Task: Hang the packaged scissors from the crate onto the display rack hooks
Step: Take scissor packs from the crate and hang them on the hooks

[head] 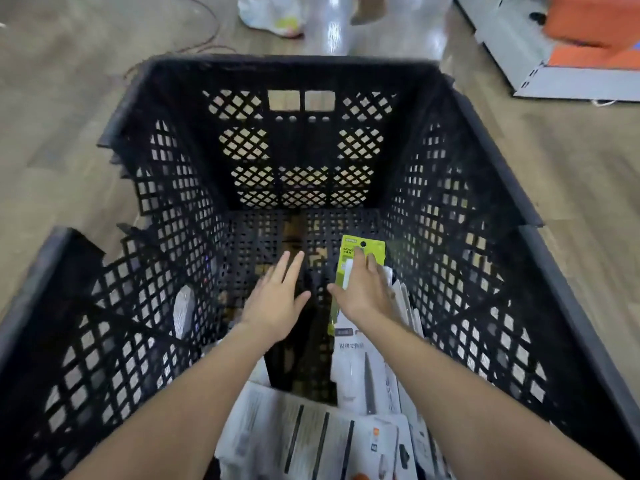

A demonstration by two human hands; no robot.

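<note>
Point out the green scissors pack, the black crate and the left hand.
green scissors pack (364,244): head view, top of card.
black crate (298,157): head view, far wall.
left hand (277,299): head view, back of hand.

A white shoe (273,15) on the wooden floor (59,109).

the crate (446,188) looks like matt black plastic, its walls and floor moulded as open lattice, the rim solid and smooth. inside it, against the right wall, a green packet (349,258) looks like smooth printed card with a slight sheen, and beside it white packets (360,372) look like glossy card under clear plastic. at the crate's near end, more white and grey packets (311,434) show the same smooth card finish. around the crate, the floor (69,116) looks like wood-grain planks with a soft sheen, shinier beyond the crate's far wall. past the crate's far right corner lie flat grey sheets (571,84), matt like cardboard.
</note>
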